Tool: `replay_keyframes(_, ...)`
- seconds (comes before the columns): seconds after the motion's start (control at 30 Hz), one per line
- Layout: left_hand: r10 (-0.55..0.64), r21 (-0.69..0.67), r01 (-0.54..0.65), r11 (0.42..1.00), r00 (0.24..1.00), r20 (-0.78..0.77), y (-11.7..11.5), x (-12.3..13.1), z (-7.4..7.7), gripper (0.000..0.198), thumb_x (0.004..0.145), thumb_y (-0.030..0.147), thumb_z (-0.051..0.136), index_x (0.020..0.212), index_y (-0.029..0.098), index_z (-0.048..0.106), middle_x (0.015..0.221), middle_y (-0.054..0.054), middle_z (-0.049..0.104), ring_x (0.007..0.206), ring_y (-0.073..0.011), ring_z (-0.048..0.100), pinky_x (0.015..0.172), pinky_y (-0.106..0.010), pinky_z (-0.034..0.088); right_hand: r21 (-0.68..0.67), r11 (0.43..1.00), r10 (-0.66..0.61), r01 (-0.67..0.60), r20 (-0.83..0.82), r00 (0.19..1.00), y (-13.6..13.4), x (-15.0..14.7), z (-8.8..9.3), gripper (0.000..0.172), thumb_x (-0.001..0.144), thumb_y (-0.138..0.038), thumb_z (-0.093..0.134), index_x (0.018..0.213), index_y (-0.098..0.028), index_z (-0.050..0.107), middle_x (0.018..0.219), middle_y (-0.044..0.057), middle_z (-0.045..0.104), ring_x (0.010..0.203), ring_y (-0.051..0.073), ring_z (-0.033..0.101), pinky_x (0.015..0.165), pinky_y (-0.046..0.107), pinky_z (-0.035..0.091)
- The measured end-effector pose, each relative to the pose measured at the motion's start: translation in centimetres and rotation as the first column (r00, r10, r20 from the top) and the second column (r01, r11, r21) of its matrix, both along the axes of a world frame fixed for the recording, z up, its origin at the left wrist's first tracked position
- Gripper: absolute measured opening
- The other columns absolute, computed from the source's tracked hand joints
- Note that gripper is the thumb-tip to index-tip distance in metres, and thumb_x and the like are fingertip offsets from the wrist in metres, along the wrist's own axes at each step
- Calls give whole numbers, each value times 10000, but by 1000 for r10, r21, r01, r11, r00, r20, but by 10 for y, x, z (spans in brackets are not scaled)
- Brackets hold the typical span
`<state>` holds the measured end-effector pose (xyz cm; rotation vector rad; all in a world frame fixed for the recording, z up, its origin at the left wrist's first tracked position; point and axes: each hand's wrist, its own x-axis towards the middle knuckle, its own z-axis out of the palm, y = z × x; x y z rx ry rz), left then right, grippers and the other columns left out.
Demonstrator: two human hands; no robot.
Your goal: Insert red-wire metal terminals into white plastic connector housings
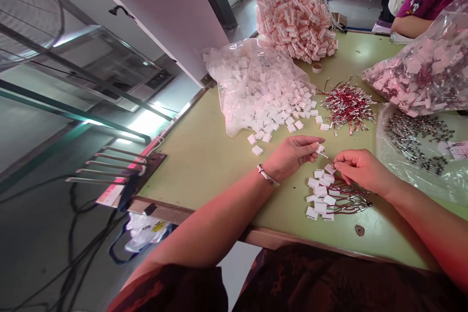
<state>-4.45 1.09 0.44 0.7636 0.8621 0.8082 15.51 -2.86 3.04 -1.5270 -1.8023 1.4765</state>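
Between its thumb and fingertips my left hand (296,155) pinches a small white plastic connector housing (320,148). My right hand (360,168) is closed on a short red wire (330,160), whose metal terminal end points at the housing; whether it is inside cannot be made out. Just below the hands lies a group of white housings with red wires attached (320,194). Past my hands is a heap of loose red wires with metal terminals (349,105). To its left, white housings (280,107) spill out of a clear plastic bag (234,83).
A tall pile of white and orange pieces (292,17) stands at the back. On the right are a full clear bag (424,73) and a flat bag with small metal parts (417,141). A tape roll (317,68) lies behind. Another person's arm (413,25) rests at the far edge.
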Motion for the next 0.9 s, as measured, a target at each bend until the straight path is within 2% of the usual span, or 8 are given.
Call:
replay_keyframes(0.13, -56, 151, 91, 984, 974, -219, -1, 1, 0, 195, 730, 209, 735, 896, 118, 692, 568, 5, 654, 519, -68, 597, 512, -177, 472, 150, 989, -12, -9, 140, 990, 0, 2, -2, 190, 790, -301, 513, 646, -190, 569, 493, -57, 455, 454, 88, 353, 453, 235, 261)
replay_keyframes(0.2, -61, 207, 122, 971, 958, -279, -2, 1, 2, 209, 731, 241, 737, 889, 117, 679, 550, 7, 649, 494, -72, 592, 483, -179, 471, 196, 980, -5, -30, 177, 984, 0, 3, -3, 190, 790, -293, 508, 641, -191, 567, 509, -51, 466, 469, 91, 363, 462, 237, 268)
replay_keyframes(0.3, -39, 236, 105, 966, 962, -269, -4, 2, 6, 213, 724, 251, 737, 870, 122, 650, 578, 8, 661, 492, -73, 598, 480, -185, 484, 230, 973, -15, -29, 186, 982, 1, 4, -4, 232, 816, -325, 492, 636, -195, 558, 512, -50, 450, 482, 96, 363, 470, 239, 272)
replay_keyframes(0.43, -99, 222, 161, 962, 959, -266, -7, 6, 7, 222, 708, 249, 746, 826, 135, 595, 591, 5, 670, 469, -74, 589, 470, -195, 480, 305, 952, -31, -36, 210, 977, 4, 2, -4, 275, 839, -343, 467, 615, -197, 531, 515, -48, 425, 503, 104, 372, 490, 241, 283)
replay_keyframes(0.63, -171, 195, 211, 958, 964, -202, -11, 13, -1, 278, 685, 310, 759, 794, 137, 571, 564, 18, 639, 460, -65, 553, 466, -192, 450, 374, 919, 29, -122, 246, 969, 0, -3, -11, 217, 851, -273, 463, 682, -190, 572, 532, -42, 496, 503, 96, 406, 518, 231, 291)
replay_keyframes(0.73, -176, 220, 234, 947, 951, -255, -12, 13, -4, 264, 700, 326, 736, 800, 140, 577, 560, 25, 619, 463, -62, 527, 456, -182, 414, 389, 908, 39, -156, 292, 956, 0, 0, -15, 207, 845, -244, 473, 685, -184, 590, 537, -37, 515, 503, 94, 411, 518, 232, 280)
replay_keyframes(0.8, -186, 291, 302, 908, 912, -366, -10, 9, -3, 231, 711, 321, 716, 792, 138, 601, 586, 13, 624, 499, -70, 533, 479, -186, 412, 356, 917, 67, -180, 309, 949, 0, 3, -14, 201, 841, -231, 485, 696, -181, 614, 552, -31, 541, 506, 92, 417, 518, 231, 280)
replay_keyframes(0.9, -223, 432, 522, 735, 788, -573, 3, -1, 4, 205, 743, 340, 675, 784, 140, 663, 742, -41, 676, 642, -111, 586, 588, -226, 461, 263, 936, 157, -234, 284, 946, -5, 4, -6, 219, 845, -271, 519, 688, -188, 648, 539, -38, 541, 490, 88, 404, 507, 228, 288)
